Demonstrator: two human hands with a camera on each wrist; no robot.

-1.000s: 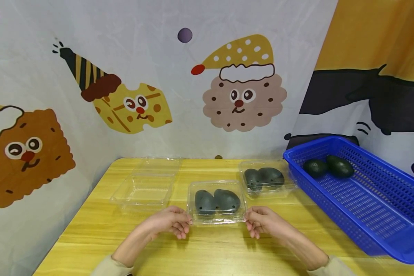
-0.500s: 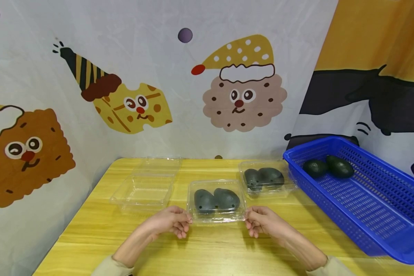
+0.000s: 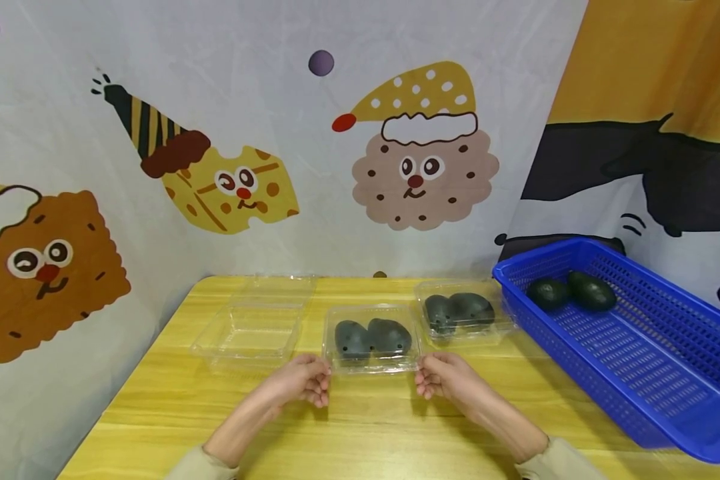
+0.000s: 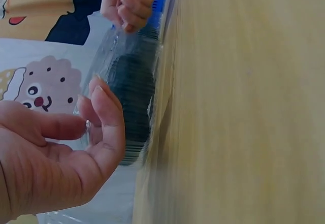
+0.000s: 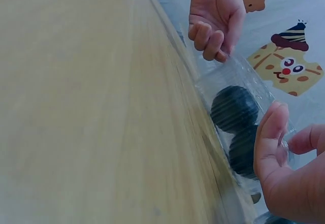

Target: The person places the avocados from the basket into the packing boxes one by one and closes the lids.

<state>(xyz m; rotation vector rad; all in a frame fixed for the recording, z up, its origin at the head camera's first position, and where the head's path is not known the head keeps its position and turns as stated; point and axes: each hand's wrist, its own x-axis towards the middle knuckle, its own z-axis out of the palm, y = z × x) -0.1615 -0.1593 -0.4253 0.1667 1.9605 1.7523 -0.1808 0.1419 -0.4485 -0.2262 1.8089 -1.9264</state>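
Note:
A closed transparent plastic clamshell box [image 3: 372, 368] with two dark avocados [image 3: 390, 335] inside is in front of me, over the middle of the table. My left hand [image 3: 303, 381] pinches its near left corner between thumb and fingers. At the near right corner, my right hand [image 3: 447, 379] pinches the rim the same way. In the left wrist view, the left hand [image 4: 76, 153] has its thumb and curled fingers at the box's edge. The right wrist view has the right hand [image 5: 292, 168] at the other end, beside the avocados [image 5: 234, 108].
A second closed clamshell [image 3: 465, 338] with avocados stands at the back right, against a blue plastic basket [image 3: 624, 400] holding two avocados [image 3: 591, 291]. An open clamshell [image 3: 249, 343] lies at the left, lid folded back. Behind the wooden table [image 3: 360, 440] hangs a printed cloth [image 3: 312, 247].
Both hands have moved the box a little away from me, toward the back of the table and slightly left, keeping their grip. The basket and other clamshells stay where they were.

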